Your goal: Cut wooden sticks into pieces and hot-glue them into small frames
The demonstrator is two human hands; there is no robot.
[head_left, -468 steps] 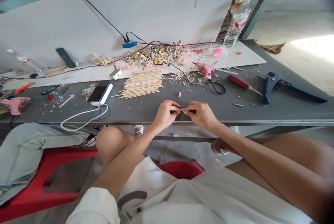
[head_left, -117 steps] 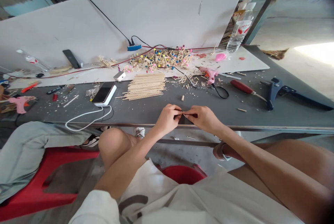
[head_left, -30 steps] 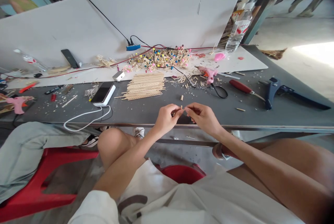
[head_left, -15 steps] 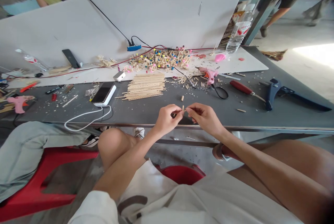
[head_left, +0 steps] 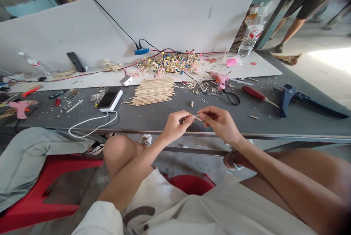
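Observation:
Over the front edge of the dark table, my left hand [head_left: 178,123] and my right hand [head_left: 216,120] meet at their fingertips. Both pinch small pale wooden stick pieces [head_left: 198,118] between them; how the pieces join is too small to tell. Just beyond my fingers a short wooden piece [head_left: 192,103] lies on the table. Behind it is a stack of thin wooden sticks [head_left: 153,91]. Farther back sits a heap of stick pieces with coloured balls [head_left: 170,62]. A pink glue gun [head_left: 221,80] rests right of the stack.
A red-handled tool [head_left: 253,92] and dark blue cutters [head_left: 286,99] lie on the right. A phone on a white power bank [head_left: 110,99] with a looped white cable is on the left. A seated person's leg [head_left: 41,154] shows beside me; bottles stand at the back.
The small piece between my fingertips has turned from upright to slanted. My right hand has shifted slightly right. The person standing at the back right has moved.

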